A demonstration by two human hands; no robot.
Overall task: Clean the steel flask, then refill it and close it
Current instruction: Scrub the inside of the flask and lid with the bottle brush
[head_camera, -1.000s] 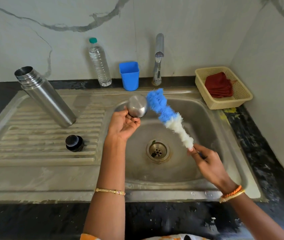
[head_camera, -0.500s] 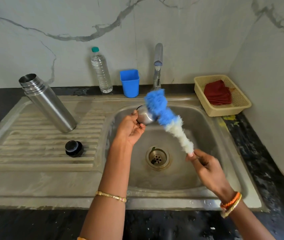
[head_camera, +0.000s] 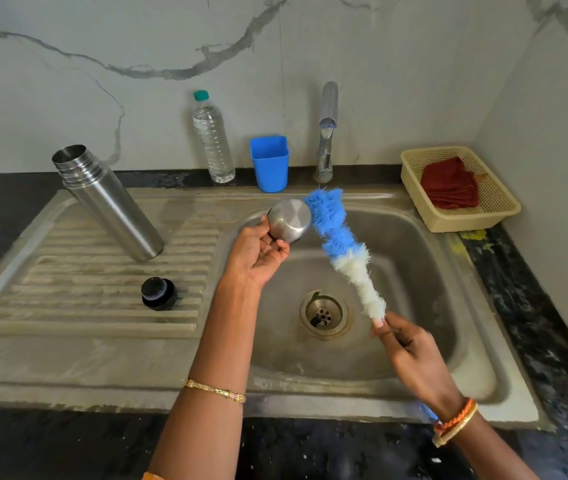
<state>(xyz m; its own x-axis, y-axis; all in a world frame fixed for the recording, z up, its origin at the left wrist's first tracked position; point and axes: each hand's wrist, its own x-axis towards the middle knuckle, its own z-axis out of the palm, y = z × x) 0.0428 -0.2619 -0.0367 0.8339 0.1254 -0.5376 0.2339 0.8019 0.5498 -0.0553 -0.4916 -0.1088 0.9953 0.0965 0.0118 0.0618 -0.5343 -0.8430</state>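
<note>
Two hands work over the sink (head_camera: 476, 344): the left hand (head_camera: 258, 252) clamps the cup (head_camera: 289, 220), base up, while the right hand (head_camera: 410, 351) clamps the brush (head_camera: 339, 244) beside it. The flask (head_camera: 109, 202) stands open at ten o'clock, apparently draining.

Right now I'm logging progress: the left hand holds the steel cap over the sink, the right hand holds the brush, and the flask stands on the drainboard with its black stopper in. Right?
Not quite. The head view shows the flask open; its black stopper sits apart on the drainboard. The rest is right.

Flask (head_camera: 109, 202), stopper (head_camera: 158, 293) on drainboard (head_camera: 68, 282)
</note>
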